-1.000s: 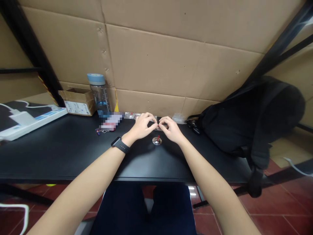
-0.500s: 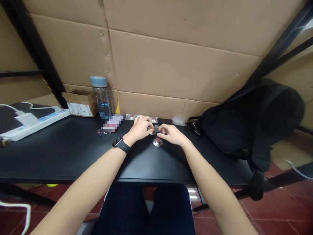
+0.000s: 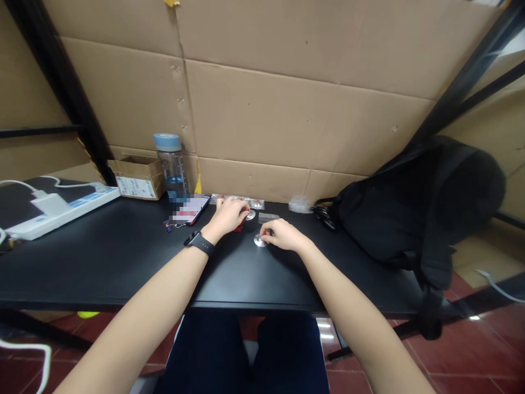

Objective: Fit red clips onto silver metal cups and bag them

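Observation:
Two shiny round metal discs with red parts lie on the black table. My left hand (image 3: pixel 228 215) is closed at the far disc (image 3: pixel 251 215), its fingertips on a small red part. Some red cord (image 3: pixel 238 226) shows below those fingers. Nearer to me, my right hand (image 3: pixel 281 234) pinches the red part on top of the near disc (image 3: pixel 258 241). Behind my right hand lies a small clear strip (image 3: pixel 268 218). Clear packets with red bits (image 3: pixel 257 204) lie along the wall behind my left hand.
A phone (image 3: pixel 196 209), a water bottle (image 3: pixel 171 167) and an open carton (image 3: pixel 137 185) stand or lie at the left, beside a white power strip (image 3: pixel 82 204). A clear plastic bag (image 3: pixel 301 204), keys (image 3: pixel 326 218) and a black backpack (image 3: pixel 402 202) are at the right.
Both hands have moved slightly left, and the gap between them is wider. My right hand has come down onto the near disc's red part. The far disc and red cord show more.

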Demonstrator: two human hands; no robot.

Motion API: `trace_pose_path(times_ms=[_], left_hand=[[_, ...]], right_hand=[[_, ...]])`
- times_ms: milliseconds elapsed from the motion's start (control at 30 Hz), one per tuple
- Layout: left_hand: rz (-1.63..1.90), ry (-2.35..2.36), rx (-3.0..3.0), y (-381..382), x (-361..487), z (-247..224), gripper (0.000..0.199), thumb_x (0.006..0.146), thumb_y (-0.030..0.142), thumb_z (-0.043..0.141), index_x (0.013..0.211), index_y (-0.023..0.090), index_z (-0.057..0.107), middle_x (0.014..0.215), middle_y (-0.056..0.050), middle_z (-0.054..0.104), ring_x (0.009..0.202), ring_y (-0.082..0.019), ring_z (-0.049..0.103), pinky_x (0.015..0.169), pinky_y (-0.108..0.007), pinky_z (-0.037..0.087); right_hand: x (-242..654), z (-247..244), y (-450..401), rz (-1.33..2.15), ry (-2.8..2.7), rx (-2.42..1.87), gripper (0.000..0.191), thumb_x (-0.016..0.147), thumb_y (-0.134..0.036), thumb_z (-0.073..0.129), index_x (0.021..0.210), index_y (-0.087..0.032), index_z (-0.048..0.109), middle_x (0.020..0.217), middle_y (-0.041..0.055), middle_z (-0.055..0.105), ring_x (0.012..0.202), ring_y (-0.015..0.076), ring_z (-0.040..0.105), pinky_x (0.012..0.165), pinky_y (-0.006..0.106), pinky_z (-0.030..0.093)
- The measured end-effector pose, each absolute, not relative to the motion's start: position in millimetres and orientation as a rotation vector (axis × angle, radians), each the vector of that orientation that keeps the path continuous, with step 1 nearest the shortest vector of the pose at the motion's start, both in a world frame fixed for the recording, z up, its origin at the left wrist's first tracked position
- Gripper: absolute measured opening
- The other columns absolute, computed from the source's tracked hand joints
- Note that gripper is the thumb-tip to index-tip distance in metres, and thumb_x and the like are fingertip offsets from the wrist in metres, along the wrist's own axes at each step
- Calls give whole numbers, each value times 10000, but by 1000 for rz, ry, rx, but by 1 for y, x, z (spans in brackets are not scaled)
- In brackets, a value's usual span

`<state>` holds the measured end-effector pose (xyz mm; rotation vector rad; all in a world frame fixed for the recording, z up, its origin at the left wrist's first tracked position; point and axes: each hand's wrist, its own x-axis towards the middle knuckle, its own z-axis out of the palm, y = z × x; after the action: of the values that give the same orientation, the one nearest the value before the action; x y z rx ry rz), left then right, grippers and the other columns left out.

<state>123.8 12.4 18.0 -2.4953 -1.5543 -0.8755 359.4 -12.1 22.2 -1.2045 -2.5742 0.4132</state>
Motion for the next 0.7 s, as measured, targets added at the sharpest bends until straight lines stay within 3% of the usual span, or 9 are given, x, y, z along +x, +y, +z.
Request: trace_pose_path(times_ms=[200, 300, 467, 600, 700], left_hand=[[-936, -1592, -2498, 11, 128, 19, 157, 977, 314, 537, 941, 250, 676, 1035, -42, 761, 1071, -292, 624, 955, -460, 324], [-1007, -1606, -2521, 7, 132, 24, 162, 971, 318, 544, 919, 247, 680, 1018, -41, 768, 1067, -297, 638, 965, -470, 346], [-1434, -1654, -2669, 6, 143, 23, 180, 948, 373, 577, 924, 226, 679, 1007, -51, 772, 1006, -257, 690, 949, -419, 453], [-1882, -1520, -2868, 10, 156, 14, 207, 921, 395, 611, 927, 195, 662, 987, -72, 768, 968, -235, 719, 927, -379, 524], [-2024, -1463, -2913, 9, 162, 11, 212, 904, 393, 639, 925, 183, 658, 1000, -83, 764, 971, -237, 727, 932, -380, 537]], right_hand=[[360, 20, -12, 267, -2573, -1289, 37, 889, -250, 693, 862, -252, 719, 934, 14, 724, 877, 188, 655, 690, 256, 402], [361, 21, -10, 261, -2521, -1190, 79, 904, -203, 662, 827, -215, 679, 988, 44, 691, 940, 190, 634, 781, 275, 445], [362, 24, -3, 353, -2136, -921, 114, 960, -228, 567, 880, -189, 638, 1081, 84, 645, 990, 185, 628, 876, 312, 502], [361, 24, 0, 513, -1911, -856, 122, 947, -297, 583, 903, -192, 627, 1188, 101, 650, 953, 182, 672, 824, 319, 561], [359, 21, 1, 729, -1819, -879, 188, 924, -384, 618, 917, -196, 609, 1183, 95, 677, 814, 165, 713, 679, 294, 592]])
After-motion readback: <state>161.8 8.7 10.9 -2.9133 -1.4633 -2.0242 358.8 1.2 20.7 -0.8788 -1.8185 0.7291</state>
